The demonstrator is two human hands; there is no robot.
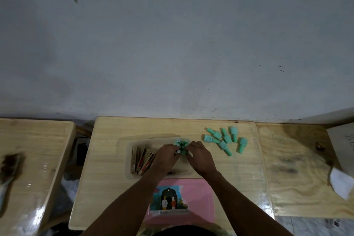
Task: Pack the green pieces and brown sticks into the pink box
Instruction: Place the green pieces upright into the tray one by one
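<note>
Head view: we have both hands at a pale tray [132, 175] on the wooden table [111, 140]. Our left hand [166, 157] has its fingers curled and pinches a bunch of green pieces [181, 143] at the tray's far edge. Our right hand [200, 157] pinches the same bunch from the other side. Brown sticks [141, 159] lie side by side in the tray's left part, just beside the left hand. Loose green pieces [225, 140] lie scattered on the table to the right, apart from the tray. The pink box [199, 195], with a picture label on it, sits between the tray and us, partly under our forearms.
</note>
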